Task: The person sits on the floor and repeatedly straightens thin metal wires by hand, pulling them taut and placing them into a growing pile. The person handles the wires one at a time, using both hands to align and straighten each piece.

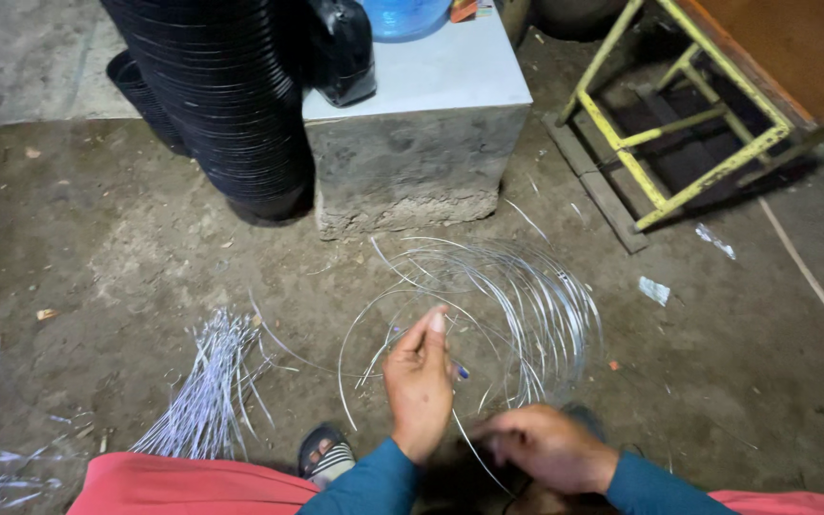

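Observation:
A loose coil of thin silver wire (pixel 536 296) lies on the dirt floor in front of me. My left hand (pixel 419 386) is raised over its near side, fingers pinched on a strand of the wire, with a small blue-tipped thing showing beside the palm. My right hand (pixel 550 446) is lower, close to my lap, fingers curled around the same wire where it runs toward me. A bundle of cut straight wire pieces (pixel 204 386) lies on the floor to my left. Both sleeves are teal.
A stack of black plastic pots (pixel 226 95) leans beside a concrete block (pixel 417 157) topped by a white slab, a black bag and a blue container. A yellow metal table frame (pixel 665 133) stands at the right. My sandalled foot (pixel 326 453) and red-clad knees are at the bottom.

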